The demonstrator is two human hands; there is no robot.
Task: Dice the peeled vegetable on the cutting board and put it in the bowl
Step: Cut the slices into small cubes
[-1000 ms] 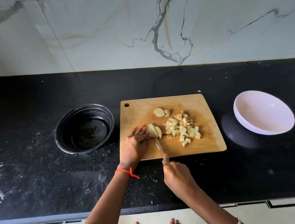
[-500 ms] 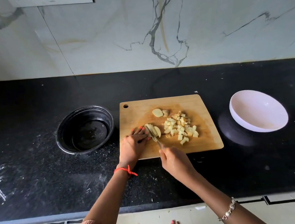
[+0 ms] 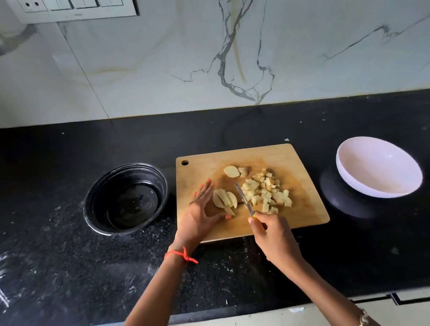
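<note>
A wooden cutting board (image 3: pixel 301 212) lies on the black counter. On it a sliced, pale potato piece (image 3: pixel 224 201) sits left of a pile of diced cubes (image 3: pixel 266 195). Two end pieces (image 3: pixel 234 171) lie farther back. My left hand (image 3: pixel 201 216) rests flat on the board with straight fingers just left of the slices, thumb below them. My right hand (image 3: pixel 274 236) grips a small knife (image 3: pixel 243 197), whose blade stands between the slices and the diced pile. A white bowl (image 3: pixel 378 167) sits to the right of the board.
A black round bowl (image 3: pixel 126 198) stands left of the board. The marble wall rises behind the counter, with a switch panel (image 3: pixel 72 4) at the top left. White smears mark the counter (image 3: pixel 60 276) at the left. The counter's front edge runs below my arms.
My left hand has let go of the potato piece and spread flat beside it. The knife has lifted out of the slices and shifted right, toward the diced pile.
</note>
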